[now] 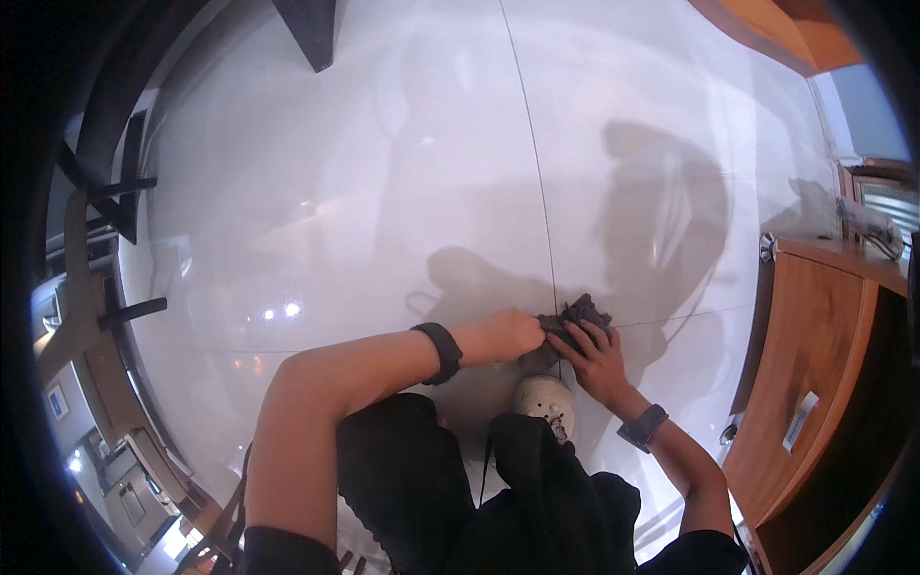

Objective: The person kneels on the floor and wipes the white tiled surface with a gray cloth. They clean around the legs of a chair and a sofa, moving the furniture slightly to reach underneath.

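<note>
Low over the glossy white tiled floor (345, 201), both hands meet at a crumpled dark grey cloth (589, 313). My left hand (512, 336) is closed in a fist on the cloth's left end. My right hand (596, 359) grips the cloth from the right, its fingers spread over the folds. Whether the cloth touches the floor cannot be told. A light-coloured shoe with small holes (544, 399) stands just below the cloth. Each wrist wears a black band or watch.
On the right stands a wooden cabinet (805, 345) with a metal handle and castors. Dark wooden furniture legs (313, 32) rise at the top and at the left. An orange-brown wooden piece (783, 32) is at the top right.
</note>
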### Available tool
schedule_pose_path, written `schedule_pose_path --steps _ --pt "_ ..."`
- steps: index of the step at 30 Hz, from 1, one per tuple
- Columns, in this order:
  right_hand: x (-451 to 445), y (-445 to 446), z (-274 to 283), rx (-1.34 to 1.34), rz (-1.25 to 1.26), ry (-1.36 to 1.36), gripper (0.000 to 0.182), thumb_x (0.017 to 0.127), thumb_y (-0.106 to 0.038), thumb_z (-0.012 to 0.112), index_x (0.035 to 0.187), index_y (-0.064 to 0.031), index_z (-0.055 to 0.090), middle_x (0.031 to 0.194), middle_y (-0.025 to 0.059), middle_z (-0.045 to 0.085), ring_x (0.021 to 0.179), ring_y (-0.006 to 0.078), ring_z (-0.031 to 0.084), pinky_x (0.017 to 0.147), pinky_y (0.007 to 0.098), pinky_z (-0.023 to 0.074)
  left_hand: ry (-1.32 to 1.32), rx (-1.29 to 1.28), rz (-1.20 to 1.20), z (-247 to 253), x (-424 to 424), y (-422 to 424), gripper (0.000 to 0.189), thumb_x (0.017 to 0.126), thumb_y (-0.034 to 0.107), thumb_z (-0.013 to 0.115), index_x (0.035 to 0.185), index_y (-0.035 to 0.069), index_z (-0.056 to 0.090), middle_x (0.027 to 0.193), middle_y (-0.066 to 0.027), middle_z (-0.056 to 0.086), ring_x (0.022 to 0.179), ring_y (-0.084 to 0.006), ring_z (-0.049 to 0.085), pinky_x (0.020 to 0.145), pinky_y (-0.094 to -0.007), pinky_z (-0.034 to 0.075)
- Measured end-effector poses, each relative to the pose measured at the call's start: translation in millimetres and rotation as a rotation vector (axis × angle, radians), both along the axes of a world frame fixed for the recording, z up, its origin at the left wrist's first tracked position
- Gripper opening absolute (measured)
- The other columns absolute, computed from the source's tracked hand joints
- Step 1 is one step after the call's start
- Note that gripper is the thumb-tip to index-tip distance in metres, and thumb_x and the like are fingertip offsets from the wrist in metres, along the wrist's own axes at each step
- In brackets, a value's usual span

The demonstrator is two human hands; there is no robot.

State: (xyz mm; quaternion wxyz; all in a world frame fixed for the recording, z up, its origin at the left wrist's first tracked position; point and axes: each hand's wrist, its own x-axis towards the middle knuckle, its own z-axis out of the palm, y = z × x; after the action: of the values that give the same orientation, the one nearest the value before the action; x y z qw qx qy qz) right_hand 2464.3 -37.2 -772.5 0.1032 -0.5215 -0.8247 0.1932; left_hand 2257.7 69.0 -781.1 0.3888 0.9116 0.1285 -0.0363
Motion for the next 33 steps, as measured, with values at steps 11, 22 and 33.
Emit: schedule_pose_path --steps 11,22,33 --pt "26 31 7 -0.051 -0.556 0.207 0.050 0.074 -0.012 0.068 0.123 -0.0157 0.056 0.093 0.0083 0.053 0.081 0.0246 0.057 0.061 0.0335 0.0493 -0.045 0.675 -0.214 20 104 93 0.005 0.076 0.018 0.055 0.077 0.016 0.059 0.083 0.0023 0.056 0.088 -0.0155 0.055 0.079 -0.0307 0.040" --pt "-28 223 -43 0.300 -0.799 -0.013 0.050 0.081 -0.021 0.063 0.129 -0.0207 0.048 0.095 0.0083 0.052 0.083 0.0249 0.056 0.060 0.0346 0.0512 -0.215 0.849 0.022 7 85 278 0.007 0.069 0.012 0.056 0.075 0.013 0.052 0.077 -0.0026 0.054 0.077 -0.0198 0.057 0.074 -0.0326 0.045" --pt "-66 461 -32 0.389 -0.274 -0.017 0.035 0.080 -0.020 0.062 0.112 -0.0343 0.061 0.097 0.0003 0.055 0.092 0.0229 0.052 0.079 0.0372 0.0426 0.313 0.993 0.776 8 -18 361 0.016 0.075 0.003 0.057 0.090 0.008 0.059 0.084 -0.0080 0.059 0.078 -0.0254 0.061 0.070 -0.0366 0.051"
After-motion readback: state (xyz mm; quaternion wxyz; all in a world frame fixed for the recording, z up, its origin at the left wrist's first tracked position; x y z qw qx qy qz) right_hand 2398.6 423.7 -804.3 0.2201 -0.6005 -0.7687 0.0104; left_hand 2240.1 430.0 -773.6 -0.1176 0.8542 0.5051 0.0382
